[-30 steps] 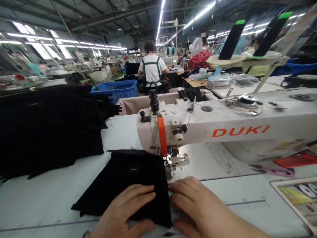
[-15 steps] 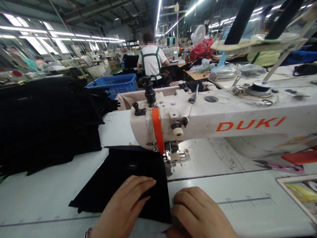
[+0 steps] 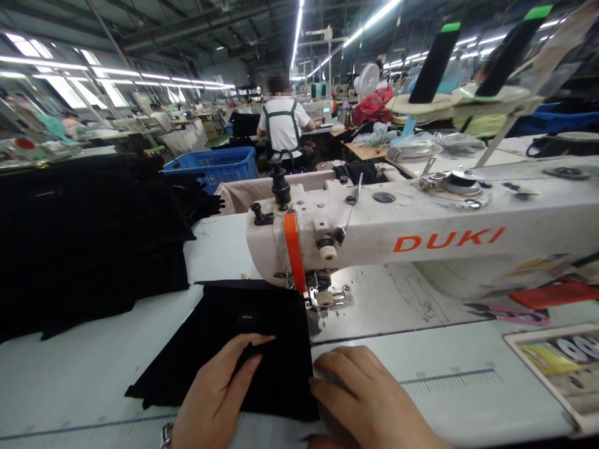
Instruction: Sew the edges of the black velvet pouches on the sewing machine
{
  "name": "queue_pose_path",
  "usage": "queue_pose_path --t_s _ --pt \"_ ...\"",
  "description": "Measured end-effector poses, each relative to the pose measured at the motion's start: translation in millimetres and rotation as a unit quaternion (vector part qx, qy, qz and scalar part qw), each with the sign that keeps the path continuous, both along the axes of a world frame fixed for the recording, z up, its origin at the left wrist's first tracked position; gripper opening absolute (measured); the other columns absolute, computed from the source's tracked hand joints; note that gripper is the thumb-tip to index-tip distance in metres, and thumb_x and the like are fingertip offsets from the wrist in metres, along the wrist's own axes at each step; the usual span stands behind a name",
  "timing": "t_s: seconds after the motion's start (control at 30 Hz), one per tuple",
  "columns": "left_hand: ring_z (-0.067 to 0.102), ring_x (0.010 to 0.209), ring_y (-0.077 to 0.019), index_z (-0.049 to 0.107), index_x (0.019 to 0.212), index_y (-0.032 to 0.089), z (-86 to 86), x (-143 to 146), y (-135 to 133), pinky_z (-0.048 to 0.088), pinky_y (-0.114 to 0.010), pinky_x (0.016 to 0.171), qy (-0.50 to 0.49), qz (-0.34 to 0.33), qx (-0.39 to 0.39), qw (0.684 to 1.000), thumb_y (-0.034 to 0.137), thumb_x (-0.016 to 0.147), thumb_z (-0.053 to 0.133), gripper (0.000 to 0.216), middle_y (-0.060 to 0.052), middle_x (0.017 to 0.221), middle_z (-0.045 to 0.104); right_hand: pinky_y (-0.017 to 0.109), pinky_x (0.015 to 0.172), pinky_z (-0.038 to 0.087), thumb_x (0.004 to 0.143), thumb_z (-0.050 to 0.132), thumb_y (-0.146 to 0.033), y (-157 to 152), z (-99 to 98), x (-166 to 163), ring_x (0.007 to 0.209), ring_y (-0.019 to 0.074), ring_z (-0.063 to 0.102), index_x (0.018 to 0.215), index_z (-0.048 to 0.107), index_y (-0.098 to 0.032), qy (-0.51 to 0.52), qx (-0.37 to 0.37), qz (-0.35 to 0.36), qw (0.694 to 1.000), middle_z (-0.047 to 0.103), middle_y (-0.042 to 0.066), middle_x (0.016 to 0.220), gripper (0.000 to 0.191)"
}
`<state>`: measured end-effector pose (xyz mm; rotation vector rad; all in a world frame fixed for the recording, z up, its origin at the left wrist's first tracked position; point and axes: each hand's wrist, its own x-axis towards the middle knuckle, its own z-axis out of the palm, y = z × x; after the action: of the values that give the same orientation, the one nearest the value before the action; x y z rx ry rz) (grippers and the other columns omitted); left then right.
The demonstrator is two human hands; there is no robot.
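Observation:
A flat piece of black fabric (image 3: pixel 276 380) with a small label (image 3: pixel 247 318) lies on the sewing machine table, its right edge running up to the presser foot (image 3: pixel 325 298). My left hand (image 3: pixel 218 386) rests on it, a small fold of the cloth gathered between thumb and fingers. Along the lower right edge, my right hand (image 3: pixel 358 390) is curled, its fingertips at the cloth's border and its thumb partly hidden low in the view. Above the cloth stands the white sewing machine (image 3: pixel 365 231) with an orange strip at its head.
A pile of black fabric pieces (image 3: pixel 88 243) covers the table's left side. Thread snips (image 3: pixel 510 313) and a red object (image 3: pixel 555 293) lie at right. Beyond are a blue basket (image 3: pixel 213 163), thread cones (image 3: pixel 435 65) and a seated co-worker (image 3: pixel 283 125).
My left fingers have drawn in and gathered a fold of the cloth. My right fingers have moved left onto the cloth's edge. The view has shifted slightly.

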<state>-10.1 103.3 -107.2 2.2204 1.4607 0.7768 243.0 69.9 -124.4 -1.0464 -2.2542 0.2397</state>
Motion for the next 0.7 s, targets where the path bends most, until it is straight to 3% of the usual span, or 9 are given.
queue_pose_path --t_s 0.07,0.17,0.23,0.33,0.5,0.6,0.7 --pt "0.066 0.107 -0.0198 0.062 0.118 0.021 2.4 1 1 0.054 -0.027 0.093 0.001 0.002 0.019 1.0 0.036 0.099 0.043 0.03 -0.005 0.114 0.069 0.035 0.077 0.051 0.081 0.073 -0.05 2 -2.0 -3 0.091 0.022 0.058 0.107 0.066 -0.025 -0.004 0.044 0.013 0.999 0.066 0.004 0.108 0.037" --pt "0.068 0.104 -0.0206 0.06 0.119 0.021 4.4 0 1 0.057 -0.027 0.088 0.006 0.003 0.035 0.999 0.034 0.098 0.044 0.029 -0.005 0.111 0.07 0.029 0.075 0.051 0.084 0.072 -0.029 4 -5.5 -9 0.089 0.0176 0.059 0.086 0.069 -0.026 0.02 0.081 0.014 0.996 0.067 -0.001 0.102 0.005" --pt "0.067 0.105 -0.02 0.057 0.123 0.022 4.6 -2 2 0.057 -0.027 0.088 0.014 0.002 0.04 0.999 0.031 0.098 0.044 0.029 -0.005 0.114 0.069 0.028 0.08 0.052 0.086 0.067 -0.023 5 -7.4 -11 0.095 0.017 0.059 0.08 0.069 -0.025 0.049 0.089 0.0 0.995 0.068 -0.001 0.108 0.007" --pt "0.063 0.113 -0.0191 0.056 0.125 0.023 7.4 -4 3 0.054 -0.029 0.095 0.04 -0.031 0.073 0.996 0.023 0.097 0.043 0.031 -0.004 0.126 0.063 0.03 0.095 0.048 0.092 0.061 -0.028 8 -10.6 -10 0.11 0.0169 0.057 0.082 0.068 -0.023 0.061 0.136 0.012 0.989 0.068 -0.001 0.117 0.013" --pt "0.042 0.136 -0.0226 0.057 0.125 0.023 22.1 10 5 0.042 -0.042 0.11 0.167 -0.219 0.095 0.957 0.003 0.075 0.047 0.055 -0.003 0.145 0.049 0.033 0.107 0.037 0.095 0.061 -0.029 10 -20.9 -8 0.105 0.0137 0.06 0.082 0.065 -0.023 0.037 0.161 0.044 0.985 0.072 -0.007 0.102 0.015" --pt "0.034 0.141 -0.0263 0.043 0.14 0.017 27.0 24 8 0.041 -0.045 0.111 0.229 -0.251 0.049 0.939 0.003 0.06 0.049 0.082 -0.007 0.153 0.035 0.035 0.107 0.036 0.094 0.062 -0.027 10 -24.7 -9 0.101 0.015 0.061 0.083 0.066 -0.024 0.041 0.151 0.043 0.987 0.072 -0.007 0.09 0.012" --pt "0.031 0.142 -0.0241 0.03 0.148 0.02 29.4 32 12 0.04 -0.043 0.112 0.253 -0.254 0.048 0.932 0.0 0.062 0.049 0.09 -0.007 0.155 0.031 0.034 0.102 0.041 0.095 0.06 -0.029 10 -22.3 -11 0.095 0.0148 0.062 0.081 0.065 -0.023 0.048 0.167 0.04 0.984 0.073 -0.007 0.096 0.016"
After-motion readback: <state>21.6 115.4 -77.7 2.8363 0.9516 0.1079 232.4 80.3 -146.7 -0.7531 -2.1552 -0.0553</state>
